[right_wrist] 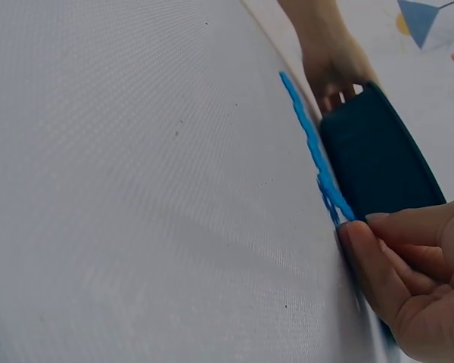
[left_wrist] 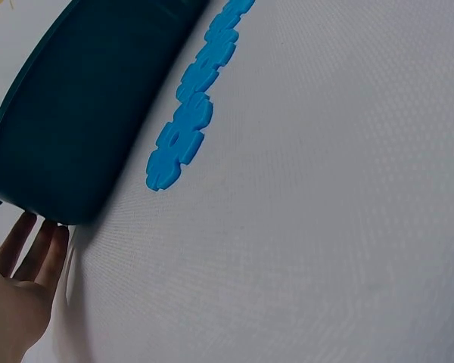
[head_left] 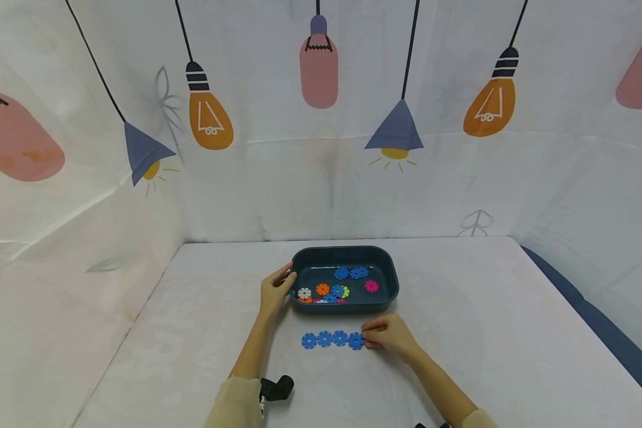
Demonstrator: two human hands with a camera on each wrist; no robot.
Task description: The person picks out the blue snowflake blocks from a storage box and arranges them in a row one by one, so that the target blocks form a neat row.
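Head: right hand (head_left: pixel 390 334) pinches right end of blue chain (head_left: pixel 327 339), nearer than tray (head_left: pixel 369 308); left hand (head_left: pixel 274 292) at tray's left end. Left wrist: fingers spread, touching tray wall. Right wrist: thumb and fingertip pinch chain.

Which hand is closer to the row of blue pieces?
Right: the right hand pinches one end of the blue row; the left hand is apart from it, touching the left side of the dark tray.
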